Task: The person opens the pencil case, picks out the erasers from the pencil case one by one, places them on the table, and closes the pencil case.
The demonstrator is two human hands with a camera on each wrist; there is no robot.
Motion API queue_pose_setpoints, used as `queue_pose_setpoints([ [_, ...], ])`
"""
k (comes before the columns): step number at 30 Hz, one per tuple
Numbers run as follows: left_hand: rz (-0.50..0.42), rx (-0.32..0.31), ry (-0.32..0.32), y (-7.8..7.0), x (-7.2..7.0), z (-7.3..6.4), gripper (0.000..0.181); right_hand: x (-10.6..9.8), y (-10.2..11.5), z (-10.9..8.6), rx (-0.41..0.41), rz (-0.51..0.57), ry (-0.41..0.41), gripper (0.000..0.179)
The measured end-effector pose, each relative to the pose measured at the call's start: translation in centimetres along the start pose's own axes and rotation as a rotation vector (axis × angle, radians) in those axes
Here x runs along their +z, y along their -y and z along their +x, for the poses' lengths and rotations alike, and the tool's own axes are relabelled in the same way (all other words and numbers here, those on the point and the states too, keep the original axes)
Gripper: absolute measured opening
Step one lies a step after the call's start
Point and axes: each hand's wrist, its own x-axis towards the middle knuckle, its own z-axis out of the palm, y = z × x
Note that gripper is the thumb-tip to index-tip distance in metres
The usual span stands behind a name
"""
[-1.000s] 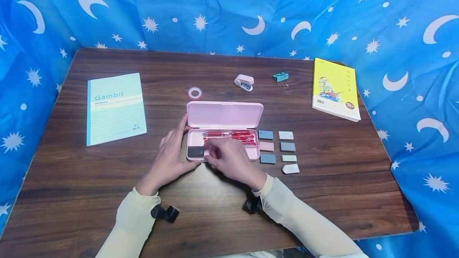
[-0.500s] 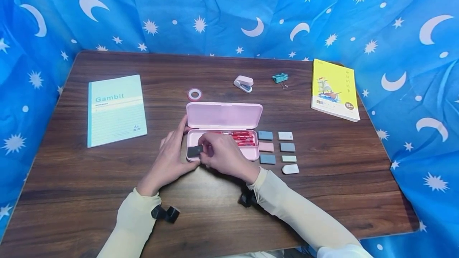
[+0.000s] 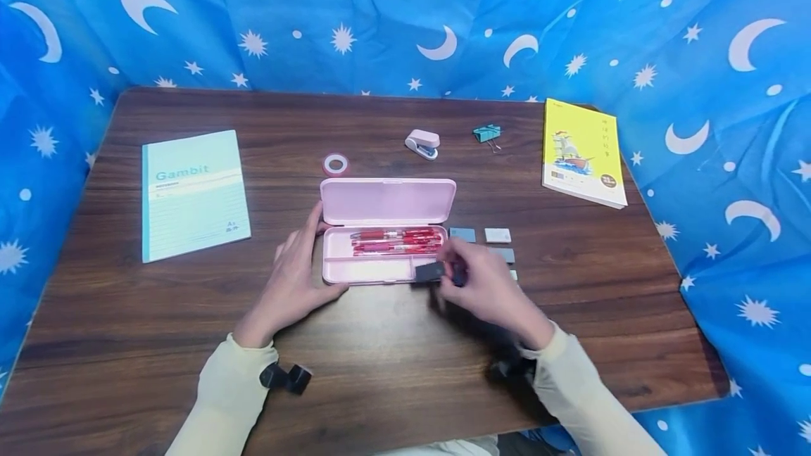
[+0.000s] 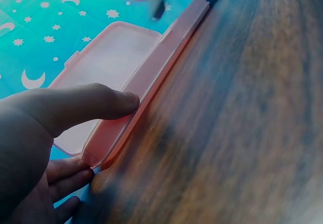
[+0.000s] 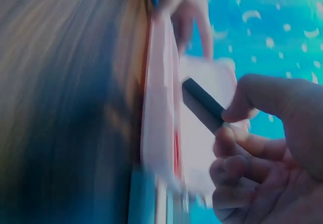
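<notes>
A pink pencil case lies on the table with its lid raised; several red pens fill its rear compartment. My left hand grips the case's left end, its thumb on the front wall and other fingers at the end and back. Between thumb and fingertips, my right hand pinches a black eraser by one end. In the right wrist view that black eraser shows as a thin block, held up off the table. It overlaps the case's front right corner in the head view.
Right of the case lie several erasers, among them a blue one and a white one, others partly hidden. Behind stand a tape roll, a stapler and a teal binder clip. A notebook lies left, a yellow book right.
My right hand has lifted the black eraser out of the case's front left compartment and carried it right, to the front right corner. My left hand keeps its grip on the case.
</notes>
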Motion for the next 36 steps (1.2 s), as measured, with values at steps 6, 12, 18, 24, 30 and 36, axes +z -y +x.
queue_pose_setpoints([
  [6, 0.003, 0.002, -0.011, -0.1, 0.0, 0.0, 0.132, -2.4, -2.6, -4.0, 0.126, -0.089, 0.055, 0.026],
  [12, 0.001, -0.005, -0.004, 0.0, -0.1, 0.0, 0.133, -1.6, -4.0, -5.3, 0.115, -0.118, 0.032, 0.025],
  [18, -0.004, -0.017, 0.011, -0.2, 0.1, 0.0, 0.134, -0.8, -4.6, -5.9, 0.071, -0.237, -0.003, 0.028],
  [24, 0.006, -0.010, 0.002, -0.3, -0.1, 0.0, 0.134, -0.7, -4.5, -6.1, 0.070, -0.274, -0.011, 0.028],
  [30, 0.011, -0.049, 0.037, -0.6, -0.3, 0.0, 0.135, -1.9, -4.1, -5.1, 0.065, -0.211, -0.100, 0.027],
  [36, -0.002, -0.040, 0.038, -1.3, -0.8, 0.6, 0.134, -2.2, -4.2, -1.3, 0.037, 0.014, -0.225, 0.044],
])
